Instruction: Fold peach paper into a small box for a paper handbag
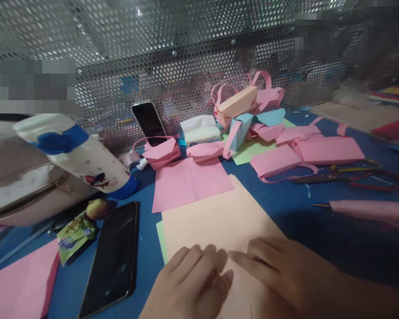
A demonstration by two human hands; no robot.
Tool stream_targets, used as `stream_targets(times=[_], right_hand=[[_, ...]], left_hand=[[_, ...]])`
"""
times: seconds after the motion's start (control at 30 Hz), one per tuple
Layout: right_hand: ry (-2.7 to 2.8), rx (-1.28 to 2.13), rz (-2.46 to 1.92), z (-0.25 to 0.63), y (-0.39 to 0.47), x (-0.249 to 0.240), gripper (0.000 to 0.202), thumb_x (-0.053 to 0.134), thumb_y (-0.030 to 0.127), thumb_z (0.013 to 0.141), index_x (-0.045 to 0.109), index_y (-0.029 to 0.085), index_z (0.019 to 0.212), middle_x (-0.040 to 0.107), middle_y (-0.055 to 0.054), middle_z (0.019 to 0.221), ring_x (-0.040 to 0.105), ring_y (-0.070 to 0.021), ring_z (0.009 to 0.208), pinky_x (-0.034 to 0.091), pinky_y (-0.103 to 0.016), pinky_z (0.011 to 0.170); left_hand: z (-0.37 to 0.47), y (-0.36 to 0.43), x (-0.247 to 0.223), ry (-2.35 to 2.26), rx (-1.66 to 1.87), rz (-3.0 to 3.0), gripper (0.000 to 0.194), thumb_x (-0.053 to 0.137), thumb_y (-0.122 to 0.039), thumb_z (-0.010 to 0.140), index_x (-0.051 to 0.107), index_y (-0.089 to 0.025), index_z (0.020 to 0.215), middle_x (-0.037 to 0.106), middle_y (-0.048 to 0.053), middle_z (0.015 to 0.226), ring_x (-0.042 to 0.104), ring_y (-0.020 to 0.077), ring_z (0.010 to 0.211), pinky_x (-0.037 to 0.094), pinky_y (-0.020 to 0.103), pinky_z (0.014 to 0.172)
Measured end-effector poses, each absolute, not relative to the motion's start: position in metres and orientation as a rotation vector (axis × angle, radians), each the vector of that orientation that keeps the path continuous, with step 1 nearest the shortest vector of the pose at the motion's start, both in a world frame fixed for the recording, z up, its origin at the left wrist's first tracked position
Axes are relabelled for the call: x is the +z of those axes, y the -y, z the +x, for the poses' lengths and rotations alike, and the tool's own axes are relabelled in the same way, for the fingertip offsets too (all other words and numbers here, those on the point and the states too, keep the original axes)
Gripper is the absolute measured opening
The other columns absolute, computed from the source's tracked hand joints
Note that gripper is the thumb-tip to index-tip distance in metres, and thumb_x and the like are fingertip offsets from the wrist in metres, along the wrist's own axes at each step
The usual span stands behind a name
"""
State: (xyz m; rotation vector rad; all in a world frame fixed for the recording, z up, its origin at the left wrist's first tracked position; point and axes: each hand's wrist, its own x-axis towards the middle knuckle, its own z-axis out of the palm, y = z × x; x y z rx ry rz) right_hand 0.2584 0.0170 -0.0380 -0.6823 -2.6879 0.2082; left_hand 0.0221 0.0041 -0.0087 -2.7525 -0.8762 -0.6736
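Lying under both hands: a flat, peach-coloured paper sheet (216, 217) on the blue-topped desk (148, 248), straight before the person, its far edge meeting a creased pink paper sheet (189, 184); a pale green paper sheet (162, 241) shows beneath its left side.
Left hand: the bare left hand (193, 283) rests on the near part of the peach sheet, fingers curled; whether its grip is clamped on paper, I cannot tell.
Right hand: the bare right hand (272, 263) rests opposite, index finger extended towards the left; its grip cannot be told either. Both sit low and close, probably to steady the paper.
Pink bags: small folded pink paper bags (330, 149) with strip handles lie beyond, seemingly set aside to leave the sheet room.
Scissors: long-bladed, red-handled scissors (344, 178) lie at the right, presumably for easy reach.
Phone: a flat black smartphone (111, 261) lies left of the sheet, apart from it.
Mesh: a grey perforated metal panel (193, 57) backs everything; a white-edged phone (149, 122) stands tilted, apparently propped there.
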Motion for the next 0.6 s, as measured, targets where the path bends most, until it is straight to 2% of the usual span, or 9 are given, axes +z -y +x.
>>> stream_targets(times=[0.1,0.23,0.37,0.6], right_hand=[[2.667,0.149,-0.667,0.257,-0.016,-0.037,0.044,0.042,0.005,0.087,0.052,0.010,0.129,0.064,-0.008,0.089,0.057,-0.0200,0.077,0.047,-0.031,0.069],[2.708,0.103,-0.636,0.257,-0.018,-0.033,0.041,0.041,0.006,0.089,0.053,0.008,0.128,0.067,-0.009,0.092,0.059,-0.0207,0.076,0.047,-0.032,0.065],[2.719,0.090,-0.602,0.258,-0.019,-0.030,0.040,0.044,0.010,0.091,0.052,0.006,0.129,0.069,-0.010,0.095,0.061,-0.0206,0.079,0.049,-0.033,0.069],[2.712,0.128,-0.597,0.260,-0.019,-0.034,0.043,0.050,0.022,0.091,0.050,0.005,0.131,0.068,-0.011,0.098,0.059,-0.0213,0.083,0.048,-0.034,0.072]], left_hand=[[0.020,-0.004,-0.007,0.825,-0.699,-2.784,0.026,0.042,-0.018,0.100,0.067,-0.015,0.100,0.072,0.006,0.099,0.063,0.0171,0.082,0.053,0.029,0.065],[0.017,-0.002,-0.013,0.707,-0.777,-2.815,0.032,0.037,-0.016,0.102,0.067,-0.010,0.108,0.072,0.008,0.100,0.062,0.0189,0.095,0.053,0.031,0.075],[0.011,0.000,-0.011,0.675,-0.676,-2.837,0.038,0.030,-0.015,0.104,0.067,-0.010,0.112,0.073,0.009,0.099,0.063,0.0195,0.091,0.052,0.032,0.074],[-0.001,-0.001,0.001,0.568,-0.621,-2.894,0.032,0.037,-0.010,0.100,0.069,-0.011,0.107,0.073,0.010,0.099,0.065,0.0205,0.094,0.052,0.033,0.075]])
